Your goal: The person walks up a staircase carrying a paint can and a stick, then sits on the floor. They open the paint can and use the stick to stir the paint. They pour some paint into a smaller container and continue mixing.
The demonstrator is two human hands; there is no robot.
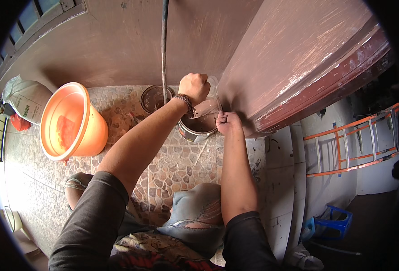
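Observation:
My left hand (195,88), with a beaded bracelet at the wrist, is closed over a see-through plastic container (205,107). The container's clear side shows below and beside the fist, tilted above the mouth of a paint can (195,135). Brownish paint shows inside the can, which stands on the floor against the wall corner. My right hand (228,122) is closed at the can's right rim, its fingers curled against the edge. My left hand hides part of the clear container.
A round lid or shallow tub (153,100) with brown paint lies behind the can, beside an upright pole (164,49). An orange bucket (80,122) and a white sack (27,97) stand left. To the right are an orange ladder (339,171) and a blue stool (337,223).

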